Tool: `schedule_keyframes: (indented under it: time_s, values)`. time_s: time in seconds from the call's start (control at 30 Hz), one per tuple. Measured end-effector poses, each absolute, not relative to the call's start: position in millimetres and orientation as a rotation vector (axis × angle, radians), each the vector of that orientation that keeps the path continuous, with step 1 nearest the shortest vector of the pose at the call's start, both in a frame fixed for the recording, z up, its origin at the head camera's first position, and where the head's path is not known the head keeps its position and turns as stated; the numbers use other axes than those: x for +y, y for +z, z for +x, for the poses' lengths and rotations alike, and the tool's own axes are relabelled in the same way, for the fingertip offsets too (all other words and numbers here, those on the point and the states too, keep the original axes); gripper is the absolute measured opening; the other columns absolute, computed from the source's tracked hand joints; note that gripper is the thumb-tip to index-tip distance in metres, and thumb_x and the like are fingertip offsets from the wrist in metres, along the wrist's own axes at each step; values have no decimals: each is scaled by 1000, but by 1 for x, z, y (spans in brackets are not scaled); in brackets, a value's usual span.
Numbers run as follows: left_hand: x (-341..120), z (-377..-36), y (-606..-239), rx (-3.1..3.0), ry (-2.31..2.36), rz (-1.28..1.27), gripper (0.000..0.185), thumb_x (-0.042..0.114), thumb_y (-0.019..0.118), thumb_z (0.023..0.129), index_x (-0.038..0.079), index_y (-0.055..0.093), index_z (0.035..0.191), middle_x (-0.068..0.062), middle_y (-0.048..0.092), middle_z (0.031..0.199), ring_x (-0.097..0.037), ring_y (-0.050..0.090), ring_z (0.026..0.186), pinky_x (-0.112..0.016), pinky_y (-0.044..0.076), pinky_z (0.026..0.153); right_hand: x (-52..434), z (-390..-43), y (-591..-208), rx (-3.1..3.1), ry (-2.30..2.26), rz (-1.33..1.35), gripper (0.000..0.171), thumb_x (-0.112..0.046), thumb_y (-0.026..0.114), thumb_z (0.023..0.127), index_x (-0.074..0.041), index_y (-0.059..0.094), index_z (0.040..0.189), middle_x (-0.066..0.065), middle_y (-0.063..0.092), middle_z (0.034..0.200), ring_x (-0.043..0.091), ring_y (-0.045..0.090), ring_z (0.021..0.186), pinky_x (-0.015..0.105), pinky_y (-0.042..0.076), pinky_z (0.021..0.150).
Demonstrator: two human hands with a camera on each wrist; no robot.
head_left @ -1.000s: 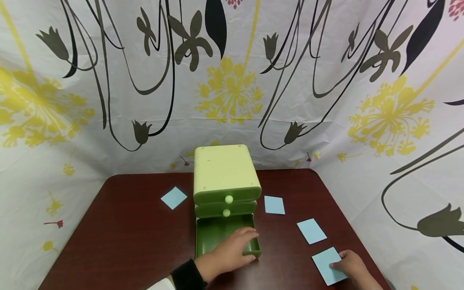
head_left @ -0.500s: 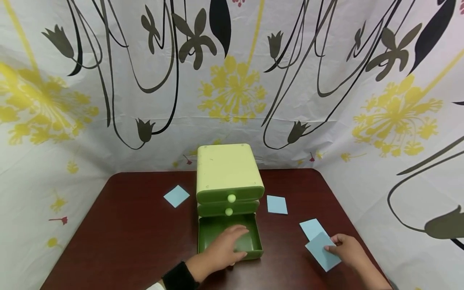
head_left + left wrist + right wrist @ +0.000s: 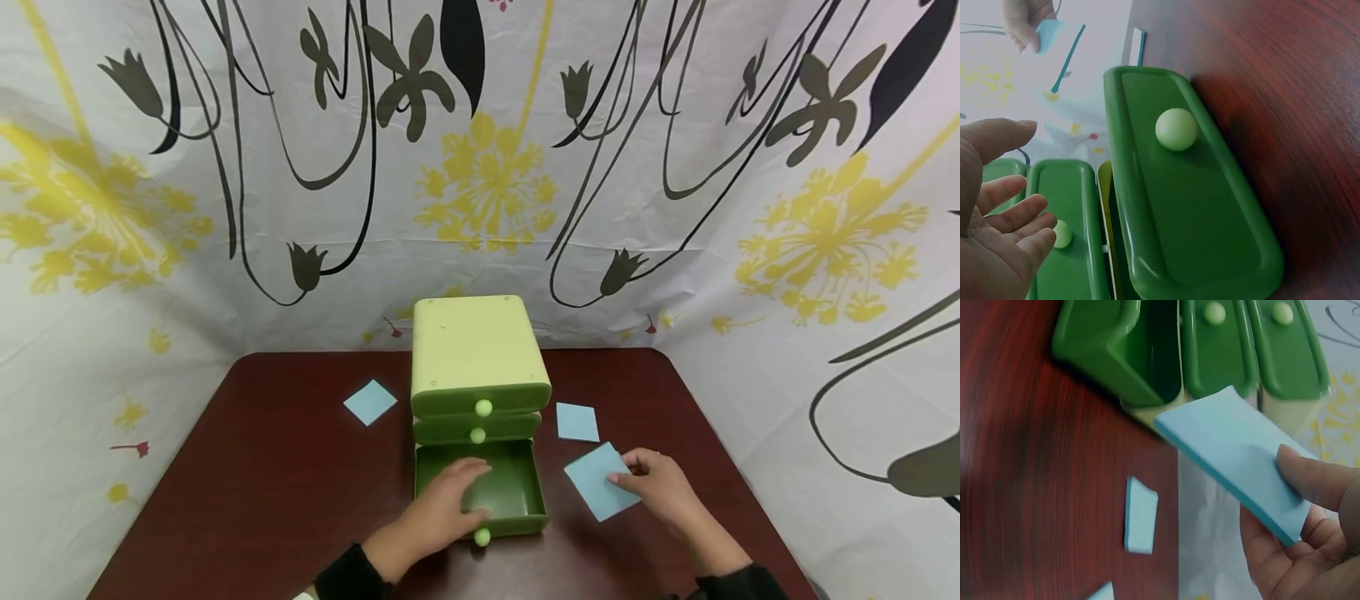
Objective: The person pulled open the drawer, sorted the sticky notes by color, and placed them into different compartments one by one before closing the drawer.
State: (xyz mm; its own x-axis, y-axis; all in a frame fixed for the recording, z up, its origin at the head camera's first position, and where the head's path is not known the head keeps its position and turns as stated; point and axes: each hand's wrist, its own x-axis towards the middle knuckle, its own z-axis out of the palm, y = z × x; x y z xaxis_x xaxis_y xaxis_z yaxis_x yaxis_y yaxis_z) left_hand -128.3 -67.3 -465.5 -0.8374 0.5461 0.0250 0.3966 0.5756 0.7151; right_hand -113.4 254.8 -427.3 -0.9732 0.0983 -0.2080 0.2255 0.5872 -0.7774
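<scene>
A small cabinet with a pale yellow-green top and green drawers stands at the table's middle. Its bottom drawer is pulled out, bare inside where visible. My left hand hovers at that drawer's left front, thumb apart from the fingers, holding nothing. The drawer's round knob shows free of the hand in the left wrist view. To the drawer's right, my right hand pinches a light blue sticky note pad by its edge, thumb on top, raised above the table.
One blue pad lies left of the cabinet, another right of it. A third pad shows at the right wrist view's bottom edge. The dark red table backs onto a flower-patterned curtain.
My right hand has lifted the sticky note pad off the table and carried it left toward the drawer. My left hand has drawn back slightly left, uncovering the bottom knob.
</scene>
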Motion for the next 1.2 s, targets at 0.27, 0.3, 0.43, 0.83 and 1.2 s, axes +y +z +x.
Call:
schedule_keyframes:
  time_s: [0.27, 0.3, 0.43, 0.83, 1.2]
  values:
    - [-75, -127, -463, 2618, 1109, 739, 59, 22, 73, 87, 5, 50, 139, -12, 46, 142, -31, 49, 127, -45, 48, 98, 216, -127, -443, 2680, -1396, 158, 19, -12, 74, 84, -1, 60, 90, 4, 50, 80, 18, 44, 72, 29, 37, 59]
    - [-76, -127, -463, 2619, 1110, 734, 59, 22, 73, 87, 4, 50, 138, -12, 46, 142, -31, 49, 126, -45, 48, 97, 212, -129, -445, 2687, -1397, 138, 19, -12, 75, 84, -1, 61, 90, 4, 51, 79, 18, 44, 72, 29, 37, 60]
    - [-78, -128, -464, 2623, 1119, 724, 59, 21, 73, 87, 3, 50, 138, -13, 47, 141, -32, 50, 125, -45, 49, 96, 198, -135, -453, 2700, -1420, 71, 16, -9, 75, 83, -1, 62, 89, 3, 51, 76, 18, 43, 69, 29, 36, 60]
    - [-83, -126, -464, 2667, 1125, 717, 57, 19, 74, 86, 3, 52, 135, -14, 50, 138, -32, 51, 123, -44, 50, 94, 159, -148, -458, 2664, -1486, -154, 15, -6, 74, 83, 1, 64, 93, 5, 58, 81, 17, 47, 70, 29, 41, 61]
    - [-89, -127, -466, 2668, 1133, 681, 56, 19, 74, 86, 3, 52, 135, -14, 50, 138, -33, 50, 124, -46, 49, 95, 133, -153, -477, 2581, -1489, -248, 14, -5, 71, 85, 2, 63, 93, 7, 60, 84, 17, 53, 72, 31, 45, 62]
